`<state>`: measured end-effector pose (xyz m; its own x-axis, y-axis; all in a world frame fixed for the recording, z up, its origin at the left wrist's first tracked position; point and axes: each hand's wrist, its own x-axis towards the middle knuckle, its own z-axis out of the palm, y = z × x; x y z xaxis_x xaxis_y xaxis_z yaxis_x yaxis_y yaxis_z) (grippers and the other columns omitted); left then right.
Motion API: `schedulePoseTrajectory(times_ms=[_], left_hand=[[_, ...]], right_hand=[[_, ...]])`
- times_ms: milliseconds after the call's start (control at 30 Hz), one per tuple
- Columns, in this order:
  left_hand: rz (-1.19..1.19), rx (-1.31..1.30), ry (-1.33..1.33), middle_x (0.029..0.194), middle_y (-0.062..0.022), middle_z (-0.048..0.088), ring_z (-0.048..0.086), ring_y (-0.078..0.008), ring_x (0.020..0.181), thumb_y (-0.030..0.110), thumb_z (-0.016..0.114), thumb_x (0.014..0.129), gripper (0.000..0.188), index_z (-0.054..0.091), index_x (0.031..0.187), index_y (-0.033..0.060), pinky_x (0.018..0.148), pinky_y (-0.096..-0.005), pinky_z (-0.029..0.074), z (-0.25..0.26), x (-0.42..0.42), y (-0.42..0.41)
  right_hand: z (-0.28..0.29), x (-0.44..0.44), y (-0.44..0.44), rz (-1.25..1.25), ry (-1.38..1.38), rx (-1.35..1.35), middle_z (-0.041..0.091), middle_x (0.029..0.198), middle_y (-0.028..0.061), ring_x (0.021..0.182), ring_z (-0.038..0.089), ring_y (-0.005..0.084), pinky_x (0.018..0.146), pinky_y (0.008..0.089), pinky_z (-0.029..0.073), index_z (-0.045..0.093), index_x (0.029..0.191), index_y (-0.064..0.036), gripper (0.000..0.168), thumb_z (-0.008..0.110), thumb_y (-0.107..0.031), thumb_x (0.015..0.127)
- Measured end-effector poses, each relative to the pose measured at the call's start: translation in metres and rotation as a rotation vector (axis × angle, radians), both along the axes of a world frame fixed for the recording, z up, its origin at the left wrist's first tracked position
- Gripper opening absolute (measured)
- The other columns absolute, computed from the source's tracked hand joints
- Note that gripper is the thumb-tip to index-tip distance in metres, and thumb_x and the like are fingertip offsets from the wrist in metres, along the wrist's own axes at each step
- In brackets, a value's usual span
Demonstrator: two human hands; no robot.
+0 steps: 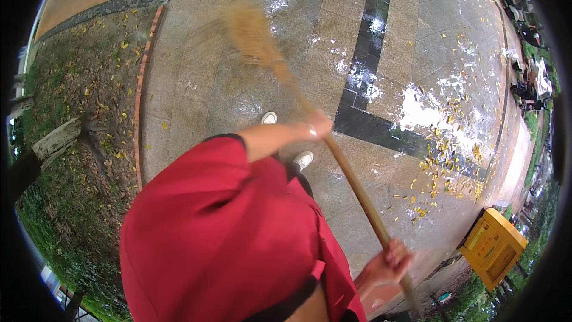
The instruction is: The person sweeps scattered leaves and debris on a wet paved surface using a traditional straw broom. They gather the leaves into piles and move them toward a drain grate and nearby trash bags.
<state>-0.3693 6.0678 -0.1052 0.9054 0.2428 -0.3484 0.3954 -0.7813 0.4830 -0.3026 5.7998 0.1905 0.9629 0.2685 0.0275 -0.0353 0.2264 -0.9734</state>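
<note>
A long-handled straw broom crosses the view diagonally, its bristle head (250, 31) blurred over the wet paving at the upper middle. My left hand (319, 125) is closed around the wooden handle (357, 183) partway along it, with a pale band on the wrist. Farther up the handle, at the lower right, my right hand (393, 259) grips it near its upper end. Both forearms come out of red sleeves with dark trim. Two white shoes, one (304, 160) nearer my body than the other (269, 118), stand on the paving below my left arm.
Scattered yellow leaves (433, 179) lie on shiny wet paving at right, near a yellow box (494, 248). A brick edging (142, 76) borders leaf-strewn soil with a tree trunk (58, 141) at left. Parked two-wheelers (529, 36) stand at the far right edge.
</note>
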Motion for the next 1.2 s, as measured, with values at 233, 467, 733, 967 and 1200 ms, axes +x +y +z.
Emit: schedulePoseTrajectory(times_ms=[233,467,733,967,1200], left_hand=[[-0.222,0.017,-0.538,0.063,-0.0081,0.063,0.063,-0.0246,0.069,0.018,0.067,0.057,0.009,0.065,0.061,0.0101,0.065,-0.0351,0.049,0.078,0.151,-0.109],[-0.159,-0.072,-0.431,0.060,-0.0038,0.058,0.061,-0.0273,0.063,0.023,0.069,0.055,0.011,0.061,0.060,0.0167,0.058,-0.0415,0.047,0.104,0.041,-0.140],[0.321,0.046,0.025,0.065,-0.0093,0.060,0.060,-0.0327,0.066,0.031,0.066,0.064,0.018,0.060,0.061,0.0138,0.056,-0.0435,0.047,-0.004,-0.163,-0.081],[-0.157,-0.188,-0.524,0.065,-0.0104,0.060,0.061,-0.0307,0.068,0.020,0.071,0.058,0.016,0.059,0.061,0.0107,0.058,-0.0423,0.047,0.012,0.036,-0.208],[-0.134,-0.020,-0.763,0.063,-0.0073,0.061,0.061,-0.0271,0.067,0.019,0.068,0.054,0.011,0.060,0.057,0.0120,0.063,-0.0380,0.049,0.059,0.208,-0.204]], right_hand=[[0.085,-0.010,-0.061,-0.529,-0.200,0.518,0.018,0.049,-0.0046,0.042,0.024,0.0094,0.047,0.0267,0.027,0.029,0.061,-0.015,0.033,0.042,-0.025,0.090],[0.110,0.070,-0.167,0.038,-0.088,0.249,0.021,0.048,-0.0045,0.044,0.024,0.0082,0.049,0.0236,0.028,0.024,0.057,-0.016,0.038,0.036,-0.018,0.093],[-0.023,0.023,0.012,0.599,0.091,0.400,0.027,0.046,-0.0054,0.038,0.024,0.0075,0.039,0.0256,0.023,0.030,0.069,-0.014,0.025,0.043,-0.019,0.089],[0.064,0.031,-0.163,0.152,-0.138,0.224,0.025,0.045,-0.0056,0.039,0.021,0.0058,0.043,0.0231,0.022,0.030,0.063,-0.016,0.030,0.041,-0.018,0.091],[0.120,0.031,-0.155,0.136,-0.439,0.234,0.024,0.049,-0.0041,0.043,0.026,0.0092,0.045,0.0255,0.026,0.032,0.064,-0.014,0.026,0.044,-0.019,0.086]])
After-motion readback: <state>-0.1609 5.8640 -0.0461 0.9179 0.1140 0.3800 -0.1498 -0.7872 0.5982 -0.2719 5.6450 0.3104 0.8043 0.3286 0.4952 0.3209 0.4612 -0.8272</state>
